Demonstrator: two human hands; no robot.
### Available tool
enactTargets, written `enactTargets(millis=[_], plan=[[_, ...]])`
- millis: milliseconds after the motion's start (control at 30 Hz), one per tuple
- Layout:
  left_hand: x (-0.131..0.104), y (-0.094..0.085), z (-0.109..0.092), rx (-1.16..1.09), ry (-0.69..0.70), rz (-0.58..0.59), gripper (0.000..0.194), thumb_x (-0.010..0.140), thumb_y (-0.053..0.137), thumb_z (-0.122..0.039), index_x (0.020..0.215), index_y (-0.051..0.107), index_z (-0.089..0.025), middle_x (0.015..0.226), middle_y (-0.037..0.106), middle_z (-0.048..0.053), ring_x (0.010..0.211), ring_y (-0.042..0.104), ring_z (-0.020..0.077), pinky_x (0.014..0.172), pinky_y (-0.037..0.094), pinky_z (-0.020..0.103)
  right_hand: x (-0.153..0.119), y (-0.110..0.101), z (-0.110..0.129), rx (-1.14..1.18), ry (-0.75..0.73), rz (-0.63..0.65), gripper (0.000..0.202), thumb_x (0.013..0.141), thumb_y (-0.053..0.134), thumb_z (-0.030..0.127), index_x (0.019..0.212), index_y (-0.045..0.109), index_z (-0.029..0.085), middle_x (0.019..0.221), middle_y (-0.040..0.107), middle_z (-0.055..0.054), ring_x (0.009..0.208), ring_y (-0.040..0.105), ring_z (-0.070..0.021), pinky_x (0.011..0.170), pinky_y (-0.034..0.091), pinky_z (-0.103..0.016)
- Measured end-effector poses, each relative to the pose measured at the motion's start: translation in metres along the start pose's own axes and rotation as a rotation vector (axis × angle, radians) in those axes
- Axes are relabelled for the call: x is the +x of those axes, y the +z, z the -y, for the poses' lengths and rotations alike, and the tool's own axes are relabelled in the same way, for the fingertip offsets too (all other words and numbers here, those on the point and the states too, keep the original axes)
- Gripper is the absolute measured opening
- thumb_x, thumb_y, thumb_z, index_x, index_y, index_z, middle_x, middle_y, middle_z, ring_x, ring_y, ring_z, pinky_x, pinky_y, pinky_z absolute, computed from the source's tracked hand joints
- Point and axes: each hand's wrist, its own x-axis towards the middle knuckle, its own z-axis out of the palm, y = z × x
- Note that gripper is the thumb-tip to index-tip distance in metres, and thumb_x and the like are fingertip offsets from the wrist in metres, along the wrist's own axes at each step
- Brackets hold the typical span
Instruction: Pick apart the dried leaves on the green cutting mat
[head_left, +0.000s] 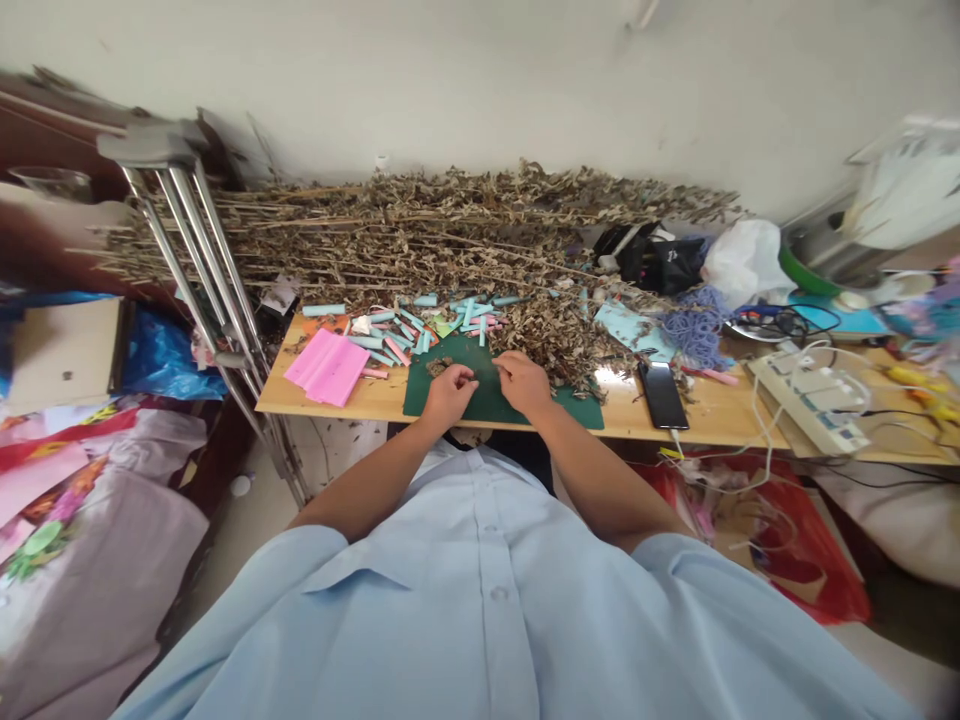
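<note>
1. Left hand [450,394], nine o'clock on the green mat [487,402]: fingers curled narrow; contents cannot be told.
2. Right hand [525,384], three o'clock: fingers pinched narrow; contents unclear.
3. Dried leaves [559,335]: heaped at two o'clock.
4. Paper rolls [365,342]: ten o'clock, on the worktop [622,408].

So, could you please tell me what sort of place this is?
Probably a makeshift work corner in a home: dried plants, small rolls and a mat share a cluttered table.

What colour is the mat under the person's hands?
Dark green: the mat shows plainly in the head view.
</note>
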Motion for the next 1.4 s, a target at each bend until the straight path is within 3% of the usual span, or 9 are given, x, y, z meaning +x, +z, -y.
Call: enactTargets(millis=[200,333,400,500,633,867,1133,1267,1400], plan=[[-0.002,0.006,-0.002,-0.069,-0.004,0.111,0.015,0.08,0.063,-0.03,0.088,0.065,-0.017,0.072,0.063,-0.001,0.064,0.055,0.0112,0.063,0.043,0.023,0.02,-0.025,-0.004,-0.144,0.064,-0.113,0.038,0.093,0.051,0.029,0.129,0.061,0.025,0.135,0.054,-0.01,0.107,0.062,-0.0273,0.089,0.05,-0.038],[-0.003,0.007,-0.001,-0.057,0.05,0.15,0.014,0.081,0.063,-0.029,0.087,0.065,-0.017,0.073,0.063,-0.001,0.065,0.054,0.0108,0.063,0.042,0.022,0.041,-0.031,-0.006,-0.234,0.114,-0.027,0.055,0.088,0.061,0.034,0.141,0.048,0.024,0.144,0.04,-0.015,0.106,0.061,-0.0312,0.087,0.05,-0.042],[-0.003,0.006,0.0,-0.05,0.076,0.169,0.014,0.081,0.063,-0.029,0.087,0.065,-0.016,0.072,0.062,-0.001,0.064,0.054,0.0106,0.063,0.041,0.022,0.048,-0.032,-0.008,-0.291,0.145,0.027,0.057,0.088,0.061,0.033,0.142,0.046,0.022,0.143,0.04,-0.017,0.103,0.061,-0.0307,0.083,0.05,-0.041],[-0.003,0.004,0.002,-0.052,0.102,0.183,0.014,0.081,0.063,-0.028,0.086,0.066,-0.016,0.07,0.061,-0.002,0.062,0.052,0.0101,0.062,0.041,0.022,0.054,-0.032,-0.011,-0.366,0.161,0.05,0.042,0.091,0.053,0.027,0.133,0.056,0.021,0.132,0.049,-0.015,0.097,0.061,-0.027,0.078,0.049,-0.037],[-0.004,0.004,0.003,-0.051,0.108,0.175,0.015,0.081,0.064,-0.029,0.086,0.066,-0.016,0.067,0.06,-0.002,0.061,0.051,0.0102,0.06,0.04,0.023,0.056,-0.034,-0.019,-0.39,0.108,0.001,0.028,0.093,0.045,0.022,0.106,0.069,0.018,0.114,0.059,-0.013,0.091,0.06,-0.0233,0.075,0.048,-0.032],[-0.006,0.002,0.0,-0.066,0.092,0.18,0.015,0.081,0.064,-0.029,0.086,0.067,-0.015,0.071,0.062,-0.001,0.063,0.053,0.0111,0.062,0.042,0.024,0.057,-0.045,-0.027,-0.269,0.003,-0.215,0.025,0.095,0.044,0.024,0.099,0.069,0.019,0.104,0.065,-0.011,0.093,0.06,-0.0229,0.082,0.048,-0.032],[-0.005,0.003,0.0,-0.137,0.081,0.19,0.014,0.079,0.065,-0.029,0.085,0.065,-0.015,0.069,0.06,-0.001,0.061,0.052,0.0104,0.059,0.04,0.023,0.057,-0.068,-0.014,-0.042,-0.085,-0.481,0.019,0.094,0.05,0.025,0.094,0.067,0.019,0.096,0.067,-0.01,0.096,0.061,-0.0224,0.089,0.049,-0.036],[-0.003,0.003,0.001,-0.247,0.004,0.223,0.017,0.079,0.065,-0.031,0.085,0.064,-0.015,0.064,0.058,-0.002,0.053,0.049,0.0087,0.052,0.038,0.022,0.045,-0.065,-0.002,0.079,-0.082,-0.503,0.016,0.093,0.054,0.028,0.092,0.068,0.02,0.097,0.068,-0.009,0.096,0.063,-0.0226,0.089,0.051,-0.038],[-0.002,0.003,0.0,-0.325,-0.087,0.214,0.02,0.08,0.065,-0.029,0.092,0.063,-0.013,0.07,0.063,0.0,0.05,0.055,0.0086,0.051,0.043,0.022,0.021,-0.047,0.008,0.208,-0.043,-0.456,0.015,0.091,0.056,0.029,0.091,0.069,0.021,0.096,0.068,-0.008,0.095,0.064,-0.0223,0.088,0.052,-0.039]])
